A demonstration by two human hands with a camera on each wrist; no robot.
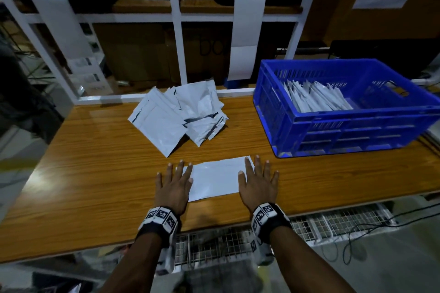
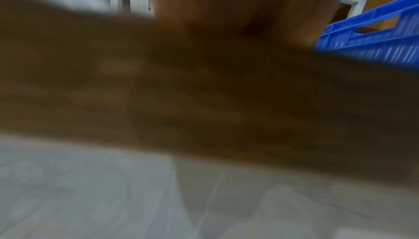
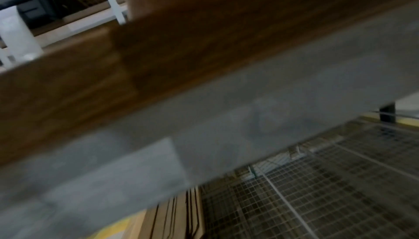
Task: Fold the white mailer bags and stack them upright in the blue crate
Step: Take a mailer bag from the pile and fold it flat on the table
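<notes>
On the wooden surface [image 1: 95, 162], a loose pile of unfolded mailer bags [image 1: 178, 114] lies left of centre toward the back edge, overlapping too much to count. Nearer the person, one white mailer bag [image 1: 215, 179] lies flat, its long axis running left to right and tilted slightly, the right end farther away. The left hand [image 1: 173, 187] presses flat on its left end, fingers [image 1: 186, 171] straight and spread apart; the right hand [image 1: 259, 183] presses its right end the same way — palm down, fingers splayed. Each wrist wears one black band with printed markers. Right of the hands, well apart from the flat bag, stands one blue crate [image 1: 338, 126], holding a row of folded bags [image 1: 314, 98] leaning on edge. Nothing stands between bag and crate. Both wrist views are blurred; the left one shows a corner of the crate.
</notes>
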